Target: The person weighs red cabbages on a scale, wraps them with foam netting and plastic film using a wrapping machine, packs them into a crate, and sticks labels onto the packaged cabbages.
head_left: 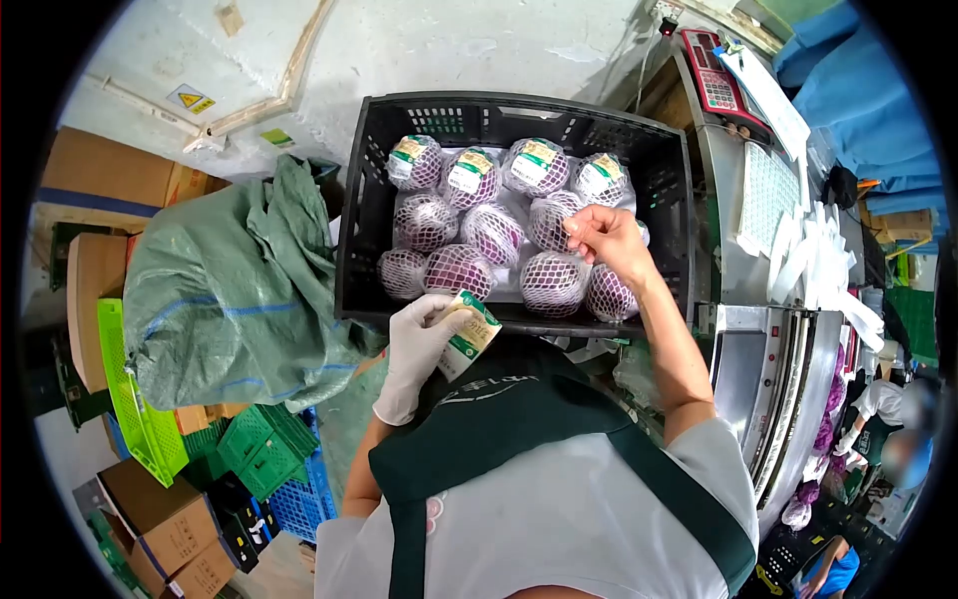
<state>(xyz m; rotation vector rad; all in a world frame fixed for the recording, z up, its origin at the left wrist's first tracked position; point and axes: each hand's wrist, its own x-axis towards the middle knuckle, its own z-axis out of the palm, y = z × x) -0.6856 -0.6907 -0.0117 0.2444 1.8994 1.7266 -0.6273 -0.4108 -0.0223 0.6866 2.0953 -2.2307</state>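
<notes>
A black plastic crate (519,325) holds several purple round items in white foam nets and clear wrap. The four in the back row, among them one wrapped item (471,180), bear green and yellow labels. My left hand (419,349), in a white glove, pinches a green and cream label card (473,337) at the crate's front edge. My bare right hand (611,240) is over the crate's right part, beside a netted item (552,222); its thumb and index finger are pressed together, and what they hold, if anything, is too small to make out.
A green woven sack (239,290) lies left of the crate. Cardboard boxes (175,529) and a bright green basket (135,399) are further left. At the right, a metal counter bears a red scale (711,75) and papers. Other people are at the far lower right.
</notes>
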